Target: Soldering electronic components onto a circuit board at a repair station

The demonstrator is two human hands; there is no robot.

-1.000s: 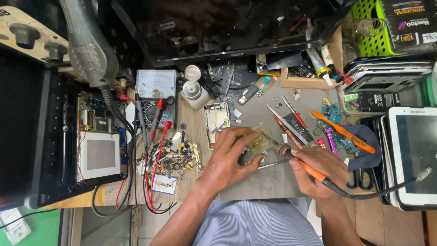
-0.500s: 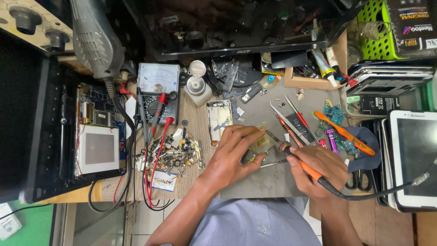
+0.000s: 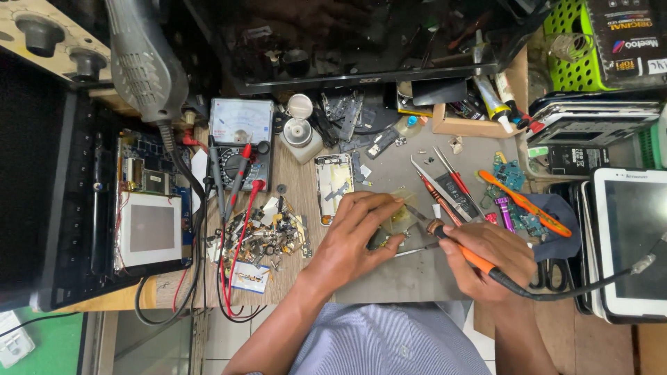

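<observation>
At far left an opened device with a bare circuit board and grey panel lies on the counter, a grey hot-air gun hanging over it. Next right: analog multimeter with red probes, then a heap of small loose parts and screws. White solvent bottle and a stripped phone frame sit above centre.

Centre, on the grey work mat: left hand is curled, fingertips pinched together on a small yellowish component, pressing it to the mat. Right hand is clenched in a pen grip round the orange-handled soldering iron, tip just beside that component; whether tip touches it, cannot tell. Black cord runs off right.

Progress, judging: soldering looks mid-way, the piece held down and the iron at the joint; joint itself too small to see, so done or not is unclear. Phone frame open, parts unassembled, so plenty appears left.

Further right: tweezers and red-handled screwdrivers, orange-handled tool, small green boards, scissors, stacked phones, white tablet, green basket.
</observation>
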